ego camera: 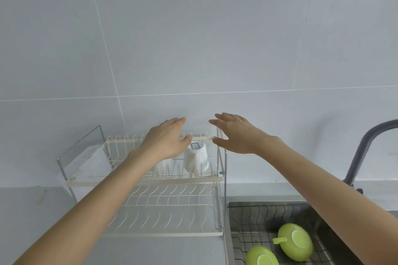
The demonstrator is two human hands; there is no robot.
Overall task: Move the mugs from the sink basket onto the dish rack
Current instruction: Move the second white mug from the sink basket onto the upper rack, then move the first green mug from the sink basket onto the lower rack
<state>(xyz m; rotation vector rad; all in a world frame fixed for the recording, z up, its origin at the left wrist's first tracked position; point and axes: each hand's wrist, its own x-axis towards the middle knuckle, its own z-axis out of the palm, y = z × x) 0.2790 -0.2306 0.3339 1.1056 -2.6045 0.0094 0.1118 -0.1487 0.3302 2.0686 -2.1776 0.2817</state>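
A white mug (197,160) stands upside down on the upper tier of the two-tier wire dish rack (150,180). Another white mug (164,166) sits to its left, mostly hidden behind my left wrist. My left hand (165,140) hovers over the upper tier with fingers spread, holding nothing, its thumb just above the first mug. My right hand (234,135) is open too, at the rack's right end, apart from the mug. Two green mugs (296,241) (261,257) lie upside down in the wire sink basket (254,217) at the lower right.
A dark curved faucet (364,148) rises at the right behind the sink. The rack's lower tier (172,208) holds nothing. A clear side tray (86,157) hangs on the rack's left end. A grey tiled wall stands right behind the rack.
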